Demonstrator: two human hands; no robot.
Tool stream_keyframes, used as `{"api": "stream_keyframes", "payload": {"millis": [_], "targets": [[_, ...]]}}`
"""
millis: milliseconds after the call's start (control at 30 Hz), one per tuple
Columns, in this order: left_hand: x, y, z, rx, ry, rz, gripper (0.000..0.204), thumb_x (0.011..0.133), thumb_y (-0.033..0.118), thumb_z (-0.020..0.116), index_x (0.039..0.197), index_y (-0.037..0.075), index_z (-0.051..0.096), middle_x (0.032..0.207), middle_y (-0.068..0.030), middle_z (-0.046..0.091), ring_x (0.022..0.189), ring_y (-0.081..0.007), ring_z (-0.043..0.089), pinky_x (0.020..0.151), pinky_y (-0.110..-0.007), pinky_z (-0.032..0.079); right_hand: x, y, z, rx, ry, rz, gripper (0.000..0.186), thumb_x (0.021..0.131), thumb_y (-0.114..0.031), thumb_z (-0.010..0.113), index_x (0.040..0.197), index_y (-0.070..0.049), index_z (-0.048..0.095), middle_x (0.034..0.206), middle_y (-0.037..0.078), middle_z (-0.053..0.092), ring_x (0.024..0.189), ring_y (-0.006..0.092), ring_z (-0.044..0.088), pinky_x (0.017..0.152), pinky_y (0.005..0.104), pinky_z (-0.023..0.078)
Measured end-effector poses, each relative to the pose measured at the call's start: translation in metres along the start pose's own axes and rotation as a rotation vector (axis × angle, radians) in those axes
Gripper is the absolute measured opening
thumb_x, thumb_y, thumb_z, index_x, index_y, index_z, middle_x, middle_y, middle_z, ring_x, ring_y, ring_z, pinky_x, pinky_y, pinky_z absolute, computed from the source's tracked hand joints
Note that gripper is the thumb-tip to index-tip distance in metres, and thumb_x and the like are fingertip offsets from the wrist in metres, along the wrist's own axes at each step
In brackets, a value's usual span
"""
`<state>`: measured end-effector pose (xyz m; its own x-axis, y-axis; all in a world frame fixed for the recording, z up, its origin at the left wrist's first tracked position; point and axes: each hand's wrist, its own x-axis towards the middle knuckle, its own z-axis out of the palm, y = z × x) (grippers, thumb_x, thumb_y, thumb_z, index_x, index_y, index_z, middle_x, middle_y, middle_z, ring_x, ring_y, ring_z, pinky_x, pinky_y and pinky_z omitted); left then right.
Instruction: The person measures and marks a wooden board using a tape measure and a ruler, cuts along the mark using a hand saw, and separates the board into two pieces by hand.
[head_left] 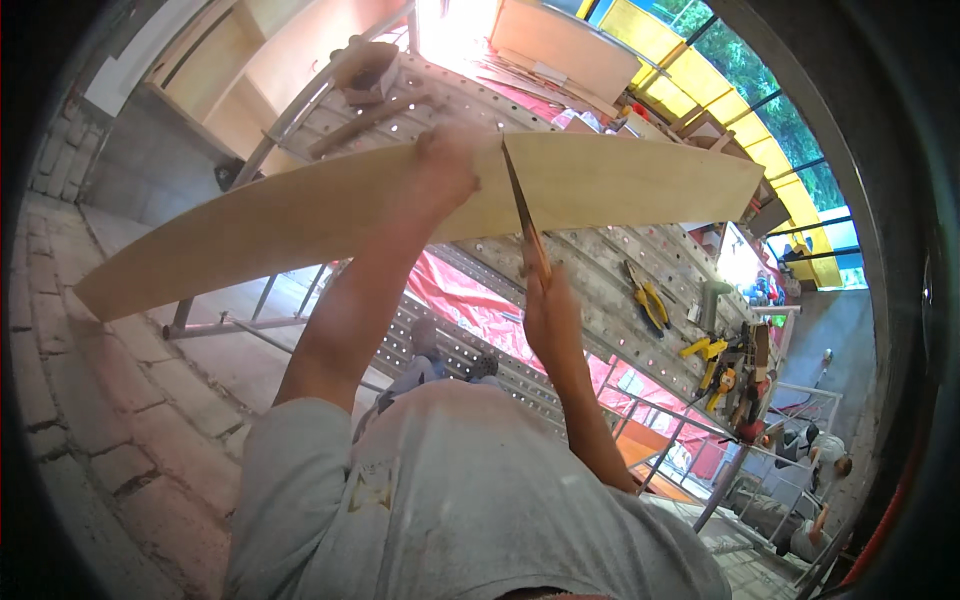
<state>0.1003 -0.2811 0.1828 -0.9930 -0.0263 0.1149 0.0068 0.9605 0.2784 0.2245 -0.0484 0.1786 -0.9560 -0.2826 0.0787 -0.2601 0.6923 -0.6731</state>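
- Brick-paved floor (90, 400): rough grey-brown pavers with dark joints, to the left of and below the plank.
- Plank (300, 215): a long, thin, pale wooden board, smooth-faced, looking bowed in the wide lens; it spans above the perforated bench, its left end out over the paving, its right end near the yellow glazing.
- Left hand (447, 165): closed over the plank's upper edge near its middle, holding it up on edge.
- Handsaw (525, 215): narrow rusty-brown blade crossing the plank's face just right of the left hand.
- Right hand (550, 315): wrapped shut on the saw's handle, below the plank's lower edge.
- Perforated bench (590, 265): grey metal top dotted with round holes, on tube legs, behind and under the plank; red sheeting (470, 300) shows beneath it.
- Yellow-handled pliers (650, 300): lying on the bench, below the plank's right end, well apart from it.
- Yellow window panels (720, 100): beyond the plank's right end.
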Motion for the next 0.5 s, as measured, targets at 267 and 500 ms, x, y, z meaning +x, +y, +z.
{"api": "stream_keyframes", "payload": {"millis": [267,500], "targets": [[0.008,0.002,0.011,0.043,0.023,0.013,0.071,0.068,0.03,0.093,0.123,0.008,0.054,0.122,-0.0132,0.065,0.124,-0.0333,0.057,0.106,-0.051,0.041,0.118,-0.018,0.024,0.073,0.066,0.041,0.028,0.105,-0.026,0.052,0.111,0.002,0.053,0.095,0.036,0.066,0.088,0.0548,0.065,0.072,0.064,0.048],[0.002,-0.007,0.018,0.045,0.051,-0.019,0.073,0.066,0.031,0.094,0.123,0.009,0.055,0.124,-0.0133,0.065,0.124,-0.033,0.058,0.104,-0.051,0.041,-0.034,-0.006,-0.002,0.212,0.048,0.069,0.024,0.106,-0.022,0.048,0.115,0.0,0.054,0.096,0.031,0.067,0.084,0.0511,0.066,0.07,0.063,0.047]]}}
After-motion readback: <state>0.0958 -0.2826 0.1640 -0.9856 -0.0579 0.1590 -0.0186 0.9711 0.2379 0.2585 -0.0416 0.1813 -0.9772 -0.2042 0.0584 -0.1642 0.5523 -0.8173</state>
